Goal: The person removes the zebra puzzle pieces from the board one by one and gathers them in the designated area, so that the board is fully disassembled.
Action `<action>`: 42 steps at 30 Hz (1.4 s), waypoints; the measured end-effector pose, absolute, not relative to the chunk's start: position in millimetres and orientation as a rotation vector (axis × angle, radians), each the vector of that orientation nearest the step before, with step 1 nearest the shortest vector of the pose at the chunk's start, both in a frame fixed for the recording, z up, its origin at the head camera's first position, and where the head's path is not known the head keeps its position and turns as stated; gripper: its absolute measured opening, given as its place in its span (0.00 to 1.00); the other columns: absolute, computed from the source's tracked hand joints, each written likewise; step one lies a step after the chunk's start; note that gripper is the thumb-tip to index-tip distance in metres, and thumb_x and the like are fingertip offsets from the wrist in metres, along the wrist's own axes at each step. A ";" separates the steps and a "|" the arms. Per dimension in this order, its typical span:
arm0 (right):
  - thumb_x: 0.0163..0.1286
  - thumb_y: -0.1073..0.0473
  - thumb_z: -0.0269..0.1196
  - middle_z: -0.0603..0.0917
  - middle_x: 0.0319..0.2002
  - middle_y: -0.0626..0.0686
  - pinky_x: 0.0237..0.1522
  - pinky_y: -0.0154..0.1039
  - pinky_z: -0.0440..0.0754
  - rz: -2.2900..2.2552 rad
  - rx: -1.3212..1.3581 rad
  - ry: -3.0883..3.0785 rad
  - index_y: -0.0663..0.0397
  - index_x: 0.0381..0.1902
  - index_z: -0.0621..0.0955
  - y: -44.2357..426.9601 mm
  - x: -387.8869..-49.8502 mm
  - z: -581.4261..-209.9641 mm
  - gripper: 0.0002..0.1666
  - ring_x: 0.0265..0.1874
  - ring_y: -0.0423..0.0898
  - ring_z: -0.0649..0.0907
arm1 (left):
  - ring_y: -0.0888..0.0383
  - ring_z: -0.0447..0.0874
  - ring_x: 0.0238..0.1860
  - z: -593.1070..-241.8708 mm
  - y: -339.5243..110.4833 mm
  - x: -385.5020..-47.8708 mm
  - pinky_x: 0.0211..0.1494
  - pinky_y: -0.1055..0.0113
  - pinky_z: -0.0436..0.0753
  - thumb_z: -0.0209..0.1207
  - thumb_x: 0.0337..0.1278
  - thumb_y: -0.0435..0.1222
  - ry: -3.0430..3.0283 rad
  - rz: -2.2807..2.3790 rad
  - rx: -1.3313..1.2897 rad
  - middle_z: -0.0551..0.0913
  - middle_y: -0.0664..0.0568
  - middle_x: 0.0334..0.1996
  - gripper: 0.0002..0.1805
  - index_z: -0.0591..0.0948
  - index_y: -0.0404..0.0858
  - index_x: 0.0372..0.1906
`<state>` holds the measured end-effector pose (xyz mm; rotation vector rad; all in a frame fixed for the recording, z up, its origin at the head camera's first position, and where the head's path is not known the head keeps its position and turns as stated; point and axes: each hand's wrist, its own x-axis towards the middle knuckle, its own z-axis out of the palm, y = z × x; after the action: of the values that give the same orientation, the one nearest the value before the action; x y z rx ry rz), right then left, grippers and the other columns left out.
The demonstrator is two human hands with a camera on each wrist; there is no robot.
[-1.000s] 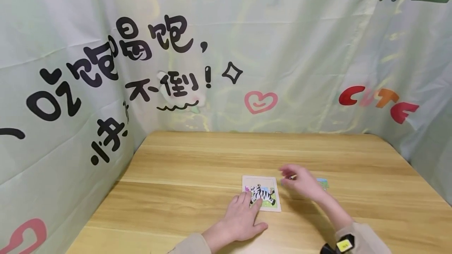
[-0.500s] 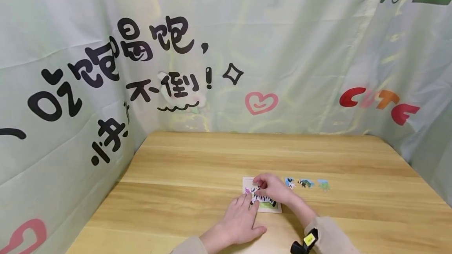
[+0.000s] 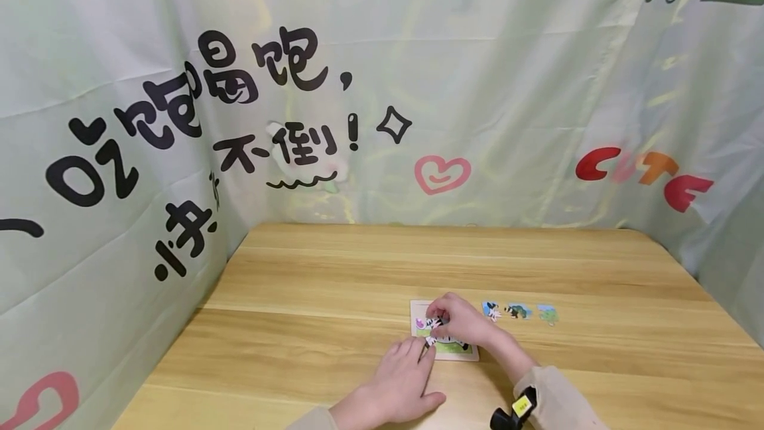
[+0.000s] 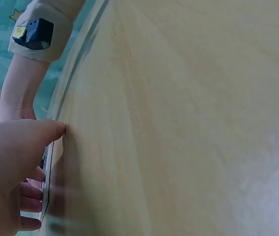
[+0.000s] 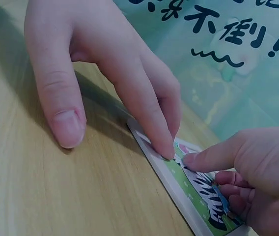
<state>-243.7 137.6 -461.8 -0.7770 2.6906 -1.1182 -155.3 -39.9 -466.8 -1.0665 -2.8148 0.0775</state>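
Right wrist: fingers (image 5: 147,105) on zebra puzzle (image 5: 197,194)

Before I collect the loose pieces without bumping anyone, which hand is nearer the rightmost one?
Right. The right hand is over the puzzle board, left of the rightmost loose piece; the left hand is farther left, at the board's near-left corner.

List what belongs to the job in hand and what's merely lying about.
Apparently for the job:
zebra puzzle board
three loose pieces beside it

Apparently incidental:
printed cloth backdrop
black device at the right cuff
wooden table, just the work surface
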 end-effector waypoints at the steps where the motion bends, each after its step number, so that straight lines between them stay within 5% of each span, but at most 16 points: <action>1: 0.52 0.63 0.70 0.73 0.35 0.50 0.38 0.39 0.72 -1.107 -0.781 2.693 0.57 0.38 0.80 137.2 -243.6 -461.8 0.14 0.35 0.45 0.72 | 0.54 0.66 0.57 -466.4 -40.5 -155.4 0.58 0.60 0.68 0.48 0.55 0.64 -2.811 0.078 -1.076 0.69 0.47 0.54 0.40 0.72 0.36 0.60; 20: 0.52 0.67 0.68 0.72 0.33 0.49 0.38 0.41 0.73 -0.954 -0.801 2.749 0.58 0.34 0.79 127.7 -238.0 -455.5 0.11 0.33 0.44 0.72 | 0.57 0.67 0.57 -462.4 -44.6 -159.5 0.56 0.62 0.68 0.47 0.53 0.66 -2.765 0.139 -1.142 0.72 0.50 0.55 0.40 0.74 0.40 0.59; 42: 0.51 0.75 0.65 0.73 0.26 0.49 0.28 0.33 0.72 -1.334 -0.727 2.610 0.58 0.28 0.74 127.6 -240.9 -462.0 0.12 0.27 0.44 0.73 | 0.57 0.67 0.57 -464.6 -46.1 -161.3 0.57 0.60 0.68 0.47 0.53 0.67 -2.776 0.099 -1.125 0.72 0.50 0.55 0.39 0.74 0.41 0.59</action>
<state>-240.9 127.6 -462.0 -0.7273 2.6105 -1.3335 -161.3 -46.1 -464.6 -1.1254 -2.7764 0.0987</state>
